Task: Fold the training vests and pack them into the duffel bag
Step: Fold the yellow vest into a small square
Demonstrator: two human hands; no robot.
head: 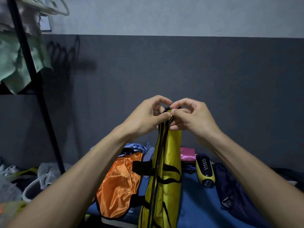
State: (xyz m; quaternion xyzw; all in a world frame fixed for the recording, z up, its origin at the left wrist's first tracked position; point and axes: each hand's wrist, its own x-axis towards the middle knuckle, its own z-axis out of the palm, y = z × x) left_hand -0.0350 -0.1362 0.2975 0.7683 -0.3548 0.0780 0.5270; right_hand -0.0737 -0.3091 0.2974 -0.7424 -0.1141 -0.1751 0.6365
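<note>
Vests are what this job is about, and the biggest thing in view under them is the blue surface (194, 199), which carries most of the things. It looks like a good flat place for folding

On the right side of it lies a dark blue bag (236, 193), soft and slumped. This may be the duffel bag, but I cannot tell for sure. It lies close by, likely so that folded vests can go straight in

The yellow vest (169, 178) hangs long and narrow in the middle, held up high by its top. Holding it up lets it fall straight, so its sides and black edges line up for a fold

The orange vest (118, 186) lies spread out just left of the yellow one, likely waiting for its turn. Some pink cloth (187, 154) sits behind, near the wall

A yellow and black gadget (205, 171) lies between the yellow vest and the dark bag

The left hand (144, 116) pinches the top of the yellow vest with curled fingers and thumb. The right hand (194, 116) pinches it too, right beside the left one, and they almost touch. They seem to be matching up the shoulder straps
</note>
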